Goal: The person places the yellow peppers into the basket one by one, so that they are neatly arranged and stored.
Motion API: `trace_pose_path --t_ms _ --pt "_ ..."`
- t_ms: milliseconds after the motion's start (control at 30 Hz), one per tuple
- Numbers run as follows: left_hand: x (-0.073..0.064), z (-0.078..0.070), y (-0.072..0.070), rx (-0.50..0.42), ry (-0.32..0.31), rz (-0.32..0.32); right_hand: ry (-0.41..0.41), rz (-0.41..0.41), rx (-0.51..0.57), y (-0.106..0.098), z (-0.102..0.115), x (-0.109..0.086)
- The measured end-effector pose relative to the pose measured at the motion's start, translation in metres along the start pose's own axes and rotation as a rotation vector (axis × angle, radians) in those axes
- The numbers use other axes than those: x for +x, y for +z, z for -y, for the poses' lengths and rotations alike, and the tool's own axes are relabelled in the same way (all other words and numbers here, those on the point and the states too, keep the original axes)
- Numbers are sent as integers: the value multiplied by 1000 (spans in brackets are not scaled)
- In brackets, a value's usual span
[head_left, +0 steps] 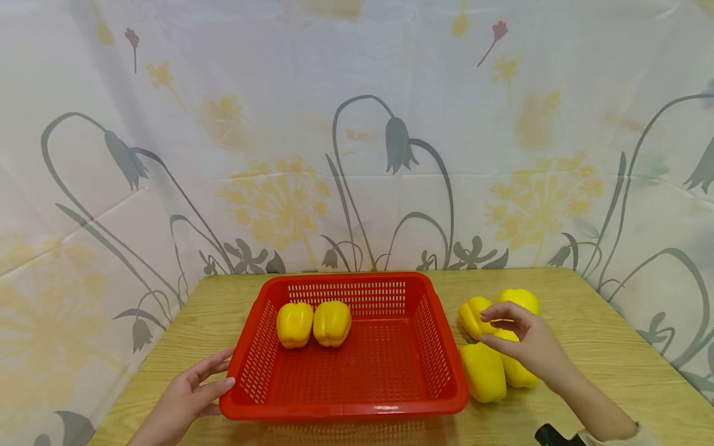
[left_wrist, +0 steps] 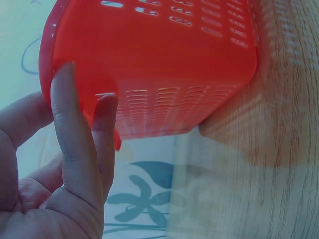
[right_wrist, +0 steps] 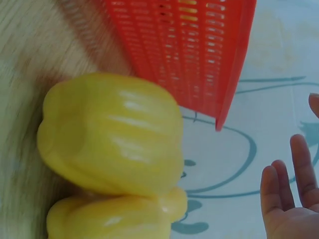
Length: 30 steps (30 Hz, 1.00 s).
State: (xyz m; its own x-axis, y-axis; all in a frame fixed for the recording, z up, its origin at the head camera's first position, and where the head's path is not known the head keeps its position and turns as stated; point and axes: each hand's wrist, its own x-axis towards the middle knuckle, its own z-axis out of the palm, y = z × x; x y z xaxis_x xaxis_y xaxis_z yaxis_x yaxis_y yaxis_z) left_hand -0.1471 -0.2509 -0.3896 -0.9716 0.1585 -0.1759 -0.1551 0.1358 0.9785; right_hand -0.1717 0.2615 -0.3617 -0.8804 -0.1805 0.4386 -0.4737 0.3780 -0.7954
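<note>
A red plastic basket (head_left: 346,409) with slotted walls stands on the table, two yellow bell peppers (head_left: 294,325) side by side in its back left part. At its front left corner my left hand (head_left: 186,393) grips the rim, thumb on the edge and fingers against the outer wall (left_wrist: 164,59). To the right of the basket several more yellow bell peppers (head_left: 483,373) lie grouped together. Over that group hovers my right hand (head_left: 527,341), fingers loosely bent and apart, holding nothing. In the right wrist view its fingers (right_wrist: 302,169) are away from the nearest pepper (right_wrist: 112,134).
The wood-grain table (head_left: 597,328) ends at a hanging white cloth (head_left: 357,204) printed with flowers, which rises behind and along both sides. A black strap-like piece (head_left: 558,437) shows by the right wrist.
</note>
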Motion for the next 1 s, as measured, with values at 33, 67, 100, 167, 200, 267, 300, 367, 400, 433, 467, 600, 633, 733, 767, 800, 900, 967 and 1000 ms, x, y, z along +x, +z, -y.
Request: trace_pose_path --t_ms 33,67,100,167,200,267,300,367,400,433,467,600,633,733,767,800,900,967,1000 --pt "0 0 0 0 0 0 4 -4 -16 -1 -2 -1" --pt "0 0 0 0 -1 0 6 -8 -33 -2 -4 -3" --pt "0 0 0 1 -1 0 7 -12 -54 -4 -6 -5" --pt "0 0 0 3 -4 -3 4 -16 -96 -6 -10 -7" --pt "0 0 0 4 -6 -5 7 -17 -117 -7 -11 -9" --pt "0 0 0 5 -10 -6 17 -14 -159 -10 -15 -12" --pt "0 0 0 5 -12 -7 25 -10 -183 -12 -17 -13" --pt "0 0 0 8 -18 -12 30 0 -217 -14 -20 -16" --pt "0 0 0 10 -21 -14 30 6 -228 -15 -21 -17" --pt "0 0 0 12 -22 -15 27 11 -236 -16 -23 -18" --pt "0 -1 0 13 -25 -18 20 16 -242 -16 -24 -19" --pt "-1 -1 1 20 -31 -22 6 30 -248 -18 -30 -22" --pt "-1 -1 1 20 -31 -22 7 32 -247 -18 -32 -23" --pt "-1 -2 1 23 -31 -22 2 34 -263 -21 -38 -23" --pt "-1 -2 1 22 -30 -22 -1 34 -271 -22 -41 -23" --pt "-1 -2 1 23 -29 -22 -3 35 -278 -24 -43 -23" --pt "-1 -3 1 22 -27 -22 -18 41 -314 -28 -50 -24" --pt "-2 -3 1 25 -27 -21 -20 51 -329 -31 -55 -24" --pt "-2 -4 2 26 -27 -20 -17 55 -336 -32 -56 -25"
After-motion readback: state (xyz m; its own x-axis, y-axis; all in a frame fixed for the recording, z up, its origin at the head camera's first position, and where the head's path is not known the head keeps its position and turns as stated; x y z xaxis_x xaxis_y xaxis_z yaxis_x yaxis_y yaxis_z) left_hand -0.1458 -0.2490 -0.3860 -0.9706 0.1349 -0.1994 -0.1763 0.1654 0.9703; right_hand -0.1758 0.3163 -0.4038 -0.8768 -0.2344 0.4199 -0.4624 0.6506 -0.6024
